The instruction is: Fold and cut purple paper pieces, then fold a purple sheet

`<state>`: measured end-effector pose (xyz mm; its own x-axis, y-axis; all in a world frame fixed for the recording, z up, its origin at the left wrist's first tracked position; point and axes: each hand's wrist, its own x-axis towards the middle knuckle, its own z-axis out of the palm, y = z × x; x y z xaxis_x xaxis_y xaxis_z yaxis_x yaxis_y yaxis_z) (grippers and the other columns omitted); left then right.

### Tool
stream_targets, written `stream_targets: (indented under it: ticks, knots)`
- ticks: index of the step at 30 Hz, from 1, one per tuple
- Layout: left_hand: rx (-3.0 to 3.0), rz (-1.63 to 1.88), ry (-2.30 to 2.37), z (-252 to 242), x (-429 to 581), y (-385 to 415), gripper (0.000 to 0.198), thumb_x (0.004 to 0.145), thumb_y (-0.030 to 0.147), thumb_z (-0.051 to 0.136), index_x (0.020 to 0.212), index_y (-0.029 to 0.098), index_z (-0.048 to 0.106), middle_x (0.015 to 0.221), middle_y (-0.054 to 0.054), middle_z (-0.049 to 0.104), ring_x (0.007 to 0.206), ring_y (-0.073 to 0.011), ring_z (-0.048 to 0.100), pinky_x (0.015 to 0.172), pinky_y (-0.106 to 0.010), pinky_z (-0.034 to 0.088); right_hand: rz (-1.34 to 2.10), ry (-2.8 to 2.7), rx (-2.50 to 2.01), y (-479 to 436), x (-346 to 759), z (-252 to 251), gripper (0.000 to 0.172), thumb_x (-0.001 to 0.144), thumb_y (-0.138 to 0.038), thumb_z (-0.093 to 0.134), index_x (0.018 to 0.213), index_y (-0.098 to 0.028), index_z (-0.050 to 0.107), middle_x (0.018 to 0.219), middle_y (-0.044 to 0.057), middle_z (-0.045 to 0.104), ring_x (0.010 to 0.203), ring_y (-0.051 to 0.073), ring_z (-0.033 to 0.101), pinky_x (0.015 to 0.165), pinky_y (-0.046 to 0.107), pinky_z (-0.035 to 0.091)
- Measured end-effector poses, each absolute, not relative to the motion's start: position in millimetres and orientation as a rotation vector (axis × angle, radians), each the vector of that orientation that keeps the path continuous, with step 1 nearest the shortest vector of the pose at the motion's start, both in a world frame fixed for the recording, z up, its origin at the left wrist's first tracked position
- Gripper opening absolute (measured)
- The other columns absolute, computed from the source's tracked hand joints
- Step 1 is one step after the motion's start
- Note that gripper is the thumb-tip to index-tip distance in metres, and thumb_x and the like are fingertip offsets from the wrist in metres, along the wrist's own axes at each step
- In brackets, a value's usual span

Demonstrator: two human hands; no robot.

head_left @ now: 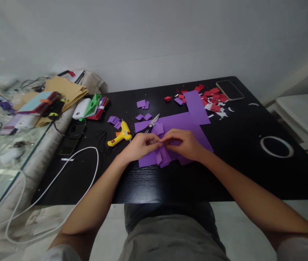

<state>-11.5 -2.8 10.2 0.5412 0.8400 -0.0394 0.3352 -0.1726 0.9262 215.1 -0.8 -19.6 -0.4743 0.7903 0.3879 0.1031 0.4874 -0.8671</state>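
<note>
Both hands meet over purple paper on the black table. My left hand (145, 144) is closed, its thumb and fingers pinching a purple paper piece (162, 155) with folded strips on it. From the other side my right hand (184, 143) pinches the same piece, fingertips almost touching the left ones. Under them lie larger purple sheets (194, 136). Just beyond the left hand, a pair of scissors (151, 125) rests partly open on the paper. To its left lies a yellow glue gun (120, 135). The fingers partly hide the held piece.
Small purple paper pieces (141, 104) lie behind the scissors. Red and white scraps (215, 98) and a phone (230, 90) are at the back right. A white ring (276, 146) sits at right. A white cable (97, 163) loops at left, near a dark phone (72, 139).
</note>
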Motion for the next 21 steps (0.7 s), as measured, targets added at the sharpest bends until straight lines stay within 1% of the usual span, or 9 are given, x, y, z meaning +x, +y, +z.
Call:
stream_targets:
  ticks: [4,8,11,14,21]
  knots:
    - [1.743,0.644,1.022,11.7,-14.2,-2.0,0.028,0.089,0.041,0.072,0.094,0.014,0.075,0.072,-0.001,0.066,0.063,-0.0114,0.054,0.06,-0.023,0.041,1.036,-1.874,-0.764,-0.9,215.2,-18.6,0.016,0.087,-0.017,0.072,0.101,-0.023,0.079,0.095,0.003,0.075,0.082,0.016,0.074,0.079,0.03,0.064]
    - [1.805,0.663,1.042,11.3,-18.8,-1.0,0.029,0.094,0.041,0.065,0.093,0.014,0.073,0.074,-0.002,0.065,0.063,-0.0112,0.052,0.059,-0.023,0.039,1.043,-1.855,-0.781,-1.8,214.3,-17.5,0.02,0.086,-0.013,0.07,0.101,-0.023,0.079,0.097,0.004,0.077,0.084,0.016,0.075,0.081,0.031,0.064]
    - [1.856,0.643,1.053,9.7,-20.4,-0.9,0.03,0.097,0.042,0.061,0.092,0.014,0.072,0.073,-0.001,0.063,0.063,-0.0115,0.051,0.058,-0.023,0.038,1.066,-1.847,-0.79,-2.7,213.4,-17.0,0.018,0.086,-0.016,0.071,0.101,-0.023,0.078,0.096,0.004,0.079,0.085,0.017,0.077,0.084,0.032,0.064]
    - [1.904,0.642,1.054,8.9,-19.7,-1.3,0.03,0.098,0.041,0.058,0.095,0.015,0.071,0.075,-0.001,0.064,0.066,-0.0125,0.053,0.061,-0.023,0.04,1.076,-1.833,-0.797,-3.6,212.8,-17.1,0.019,0.086,-0.017,0.071,0.102,-0.023,0.079,0.094,0.003,0.08,0.085,0.017,0.077,0.084,0.032,0.065]
    - [1.901,0.654,1.053,10.5,-17.9,-2.0,0.024,0.096,0.036,0.06,0.091,0.015,0.07,0.076,-0.001,0.064,0.067,-0.0125,0.053,0.064,-0.024,0.041,0.994,-1.883,-0.789,-4.9,212.8,-17.5,0.023,0.085,-0.011,0.067,0.102,-0.023,0.078,0.097,0.003,0.08,0.085,0.017,0.077,0.084,0.033,0.065]
